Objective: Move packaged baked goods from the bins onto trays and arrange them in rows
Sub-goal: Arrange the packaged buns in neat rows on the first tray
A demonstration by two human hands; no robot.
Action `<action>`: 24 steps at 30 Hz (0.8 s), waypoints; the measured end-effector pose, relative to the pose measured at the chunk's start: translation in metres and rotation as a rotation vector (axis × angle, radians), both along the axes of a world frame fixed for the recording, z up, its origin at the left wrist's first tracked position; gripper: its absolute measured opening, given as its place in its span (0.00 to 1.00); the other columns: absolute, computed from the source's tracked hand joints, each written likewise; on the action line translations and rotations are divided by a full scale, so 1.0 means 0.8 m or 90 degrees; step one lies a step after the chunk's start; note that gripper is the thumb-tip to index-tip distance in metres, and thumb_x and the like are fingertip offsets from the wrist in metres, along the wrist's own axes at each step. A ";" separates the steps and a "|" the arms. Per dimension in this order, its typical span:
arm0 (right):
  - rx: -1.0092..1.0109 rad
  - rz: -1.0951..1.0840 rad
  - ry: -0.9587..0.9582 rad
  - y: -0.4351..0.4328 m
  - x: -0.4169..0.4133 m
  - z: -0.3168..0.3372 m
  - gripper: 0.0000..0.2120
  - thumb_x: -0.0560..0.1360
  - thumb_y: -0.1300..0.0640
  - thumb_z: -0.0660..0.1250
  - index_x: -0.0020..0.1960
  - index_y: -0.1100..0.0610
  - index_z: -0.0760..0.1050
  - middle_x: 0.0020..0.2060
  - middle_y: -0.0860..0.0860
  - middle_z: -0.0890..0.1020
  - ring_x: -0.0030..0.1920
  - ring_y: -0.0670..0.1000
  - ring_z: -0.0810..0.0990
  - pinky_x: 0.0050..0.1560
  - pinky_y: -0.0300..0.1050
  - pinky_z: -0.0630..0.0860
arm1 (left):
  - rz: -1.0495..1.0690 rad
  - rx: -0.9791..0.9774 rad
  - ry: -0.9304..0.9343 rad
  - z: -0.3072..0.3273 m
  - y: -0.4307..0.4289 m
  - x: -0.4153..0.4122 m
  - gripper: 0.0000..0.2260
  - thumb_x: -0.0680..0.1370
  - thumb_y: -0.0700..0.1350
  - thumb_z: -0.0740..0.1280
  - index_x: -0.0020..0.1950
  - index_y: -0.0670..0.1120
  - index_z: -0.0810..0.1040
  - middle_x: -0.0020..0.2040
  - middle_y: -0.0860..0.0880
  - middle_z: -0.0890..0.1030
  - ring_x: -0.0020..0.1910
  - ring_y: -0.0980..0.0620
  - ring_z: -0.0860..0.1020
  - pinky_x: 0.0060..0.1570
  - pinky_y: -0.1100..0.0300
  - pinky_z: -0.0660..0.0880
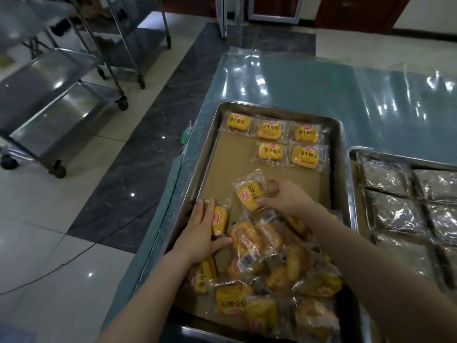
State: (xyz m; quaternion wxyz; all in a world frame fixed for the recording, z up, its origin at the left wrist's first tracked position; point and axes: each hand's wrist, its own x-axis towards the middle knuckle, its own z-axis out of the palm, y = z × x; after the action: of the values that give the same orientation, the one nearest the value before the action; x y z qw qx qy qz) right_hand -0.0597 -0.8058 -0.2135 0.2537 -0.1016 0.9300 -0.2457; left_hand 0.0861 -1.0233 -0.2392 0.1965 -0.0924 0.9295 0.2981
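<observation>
Plastic-covered table (321, 80) with a metal tray (343, 154) on it. Both forearms reach in over the packet pile (269, 258) at the near end. Left hand (200, 231) curls round an edge packet (219, 220) by the tray's left wall. Right hand (286, 198) pinches a yellow packet (249, 194) mid-tray. Five arranged packets (269, 129) sit at the far end.

The left forearm (148, 293) and the right forearm (371, 263) are bare along all the length in view, smooth and slender, narrowing toward the wrists. The left grip (201, 233) and the right grip (288, 198) are bare hands with slim fingers. Finer detail, such as the nails, is too blurred to tell.
</observation>
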 end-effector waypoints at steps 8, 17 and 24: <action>0.050 0.304 0.166 -0.005 0.009 -0.005 0.29 0.73 0.54 0.68 0.71 0.42 0.62 0.75 0.45 0.58 0.73 0.53 0.60 0.71 0.57 0.61 | 0.080 -0.044 0.046 0.004 0.014 -0.043 0.51 0.69 0.68 0.65 0.77 0.47 0.38 0.78 0.49 0.39 0.76 0.51 0.45 0.71 0.55 0.53; 0.186 0.211 0.246 0.025 0.008 0.003 0.18 0.78 0.40 0.55 0.59 0.48 0.75 0.49 0.48 0.79 0.48 0.51 0.76 0.44 0.46 0.71 | 0.223 0.061 0.079 0.021 0.041 -0.112 0.40 0.76 0.61 0.61 0.77 0.41 0.47 0.78 0.42 0.46 0.75 0.44 0.53 0.71 0.52 0.55; 0.058 0.226 0.245 0.040 0.010 -0.006 0.18 0.75 0.48 0.65 0.64 0.46 0.71 0.69 0.47 0.69 0.69 0.52 0.66 0.67 0.54 0.65 | -0.015 -0.121 0.234 0.005 0.039 -0.101 0.27 0.80 0.52 0.59 0.76 0.53 0.54 0.78 0.50 0.46 0.76 0.50 0.46 0.72 0.56 0.46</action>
State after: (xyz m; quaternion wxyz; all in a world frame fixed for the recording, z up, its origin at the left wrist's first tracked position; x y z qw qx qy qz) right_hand -0.0520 -0.7741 -0.2180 0.1154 -0.2963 0.9390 -0.1311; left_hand 0.0056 -0.9923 -0.2355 0.0175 -0.0438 0.9746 0.2188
